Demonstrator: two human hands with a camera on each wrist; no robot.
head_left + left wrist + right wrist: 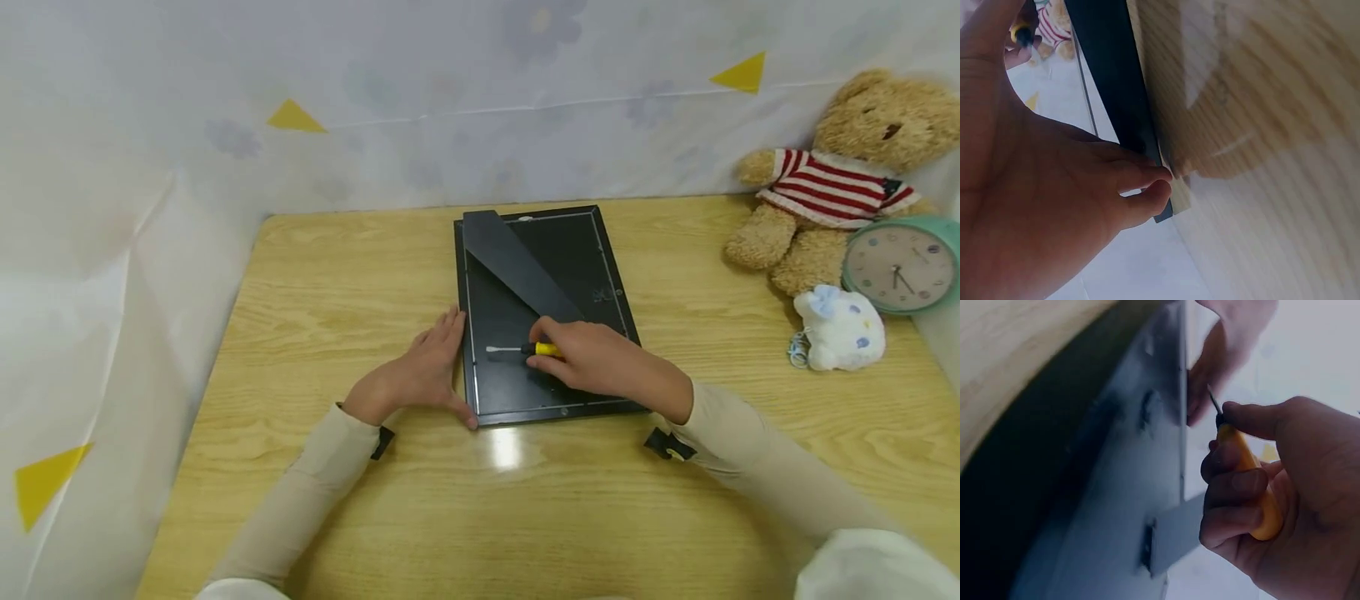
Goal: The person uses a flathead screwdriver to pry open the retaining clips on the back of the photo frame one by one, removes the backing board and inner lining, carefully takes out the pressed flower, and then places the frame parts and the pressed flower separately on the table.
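Note:
A black picture frame (540, 242) lies back side up on the table, its flat stand (517, 262) running diagonally across the backing. In my right hand (600, 358) I grip a flathead screwdriver (547, 349) by its yellow and black handle. Its metal tip points left, over the lower left part of the backing. The right wrist view shows the fingers curled round the yellow handle (1266, 512) and the thumb along its collar. My left hand (427, 367) touches the frame's left edge with extended fingers, the thumb at the lower left corner.
On the right sit a teddy bear (825, 192) in a striped sweater, a green-rimmed clock (900, 267) and a small white plush (840, 327) with a blue bow. A pale wall covering (450, 150) with yellow triangles rises behind the wooden table (337, 292).

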